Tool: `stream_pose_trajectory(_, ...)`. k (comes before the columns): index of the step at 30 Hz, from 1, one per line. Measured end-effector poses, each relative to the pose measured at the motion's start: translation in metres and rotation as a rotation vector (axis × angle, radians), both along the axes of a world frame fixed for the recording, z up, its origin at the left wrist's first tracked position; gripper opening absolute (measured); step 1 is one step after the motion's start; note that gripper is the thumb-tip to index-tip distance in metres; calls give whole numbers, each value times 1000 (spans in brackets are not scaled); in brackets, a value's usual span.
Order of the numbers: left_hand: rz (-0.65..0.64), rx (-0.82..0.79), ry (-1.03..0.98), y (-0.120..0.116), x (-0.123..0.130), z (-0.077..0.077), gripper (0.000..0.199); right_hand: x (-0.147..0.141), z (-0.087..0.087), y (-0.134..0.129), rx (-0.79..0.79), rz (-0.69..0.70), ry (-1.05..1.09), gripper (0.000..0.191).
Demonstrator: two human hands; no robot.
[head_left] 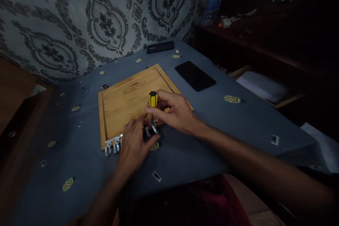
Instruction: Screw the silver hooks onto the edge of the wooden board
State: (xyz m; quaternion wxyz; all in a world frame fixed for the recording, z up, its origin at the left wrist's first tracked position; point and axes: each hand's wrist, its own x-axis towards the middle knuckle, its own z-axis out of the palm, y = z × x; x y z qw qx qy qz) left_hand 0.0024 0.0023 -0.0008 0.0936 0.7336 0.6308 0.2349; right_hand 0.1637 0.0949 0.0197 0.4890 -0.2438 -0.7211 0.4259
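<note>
A wooden board point(132, 93) with a raised rim lies on the blue patterned cloth. Silver metal hooks point(116, 144) line its near edge. My right hand point(173, 111) is closed round a yellow and black screwdriver point(153, 100), held upright with its tip down at a hook point(153, 128) right of the middle of that edge. My left hand point(134, 140) rests over the near edge, thumb and fingers apart on either side of the hooks beside the screwdriver tip. Part of the hook row is hidden under it.
A black phone point(195, 75) lies right of the board. Behind it sits a dark oblong case point(160, 47) near the patterned wall covering. A plastic bottle point(214, 1) stands at the back right, and an open drawer point(262, 86) with papers is at the right.
</note>
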Motion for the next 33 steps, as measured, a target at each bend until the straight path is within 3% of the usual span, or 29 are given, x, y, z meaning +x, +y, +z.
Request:
stream_pose_trajectory(4,9,-29,-6,0,1,3,44,5,5,-1,152,6,-76,30)
stream_pose_trajectory(8,23,-52,-9,0,3,5,44,8,6,-1,220,1,-120,28)
stream_pose_trajectory(15,32,-72,-26,1,3,6,51,9,4,4,182,38,-190,22)
stream_pose_trajectory(25,29,-58,-32,0,5,9,35,14,10,5,98,230,-218,19)
stream_pose_trajectory(30,13,-55,-36,0,3,7,35,10,7,3,43,203,-191,20)
stream_pose_trajectory(33,23,-55,-21,0,3,6,37,6,5,2,129,127,-171,25)
